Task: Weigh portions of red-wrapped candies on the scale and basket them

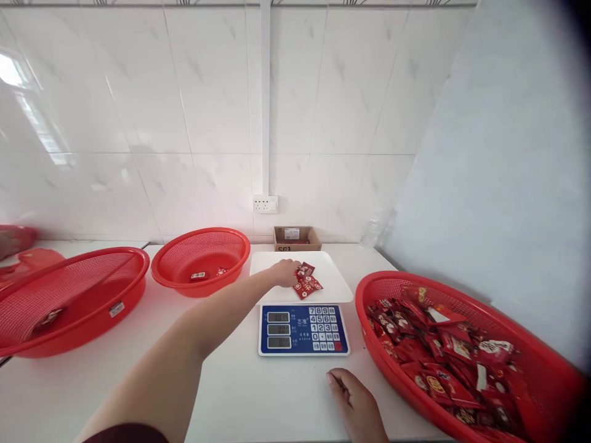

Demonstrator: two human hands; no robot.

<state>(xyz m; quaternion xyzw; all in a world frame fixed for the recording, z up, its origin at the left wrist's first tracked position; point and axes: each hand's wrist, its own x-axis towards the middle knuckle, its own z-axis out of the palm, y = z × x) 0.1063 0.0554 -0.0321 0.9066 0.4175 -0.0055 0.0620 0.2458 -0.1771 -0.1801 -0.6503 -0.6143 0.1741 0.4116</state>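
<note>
My left hand [284, 272] reaches over the white weighing pan [263, 261] of a digital scale [303, 330], its fingers closed on the left edge of some small red printed packets [308, 286]. These packets overlap on the pan, and my fingers partly cover them. My right hand [354, 403] rests on the white table in front of the scale, fingers curled with nothing seen in them. Close by on its right stands a large red plastic basket [376, 363] with many similar red packets [443, 357] heaped inside.
Left of the scale is a red basket [201, 234] with a few packets at its bottom. Farther left sits another red basket [132, 295]. Behind the scale, a small cardboard box [284, 246] stands by the tiled wall. Another person's hand [7, 243] shows at the far left.
</note>
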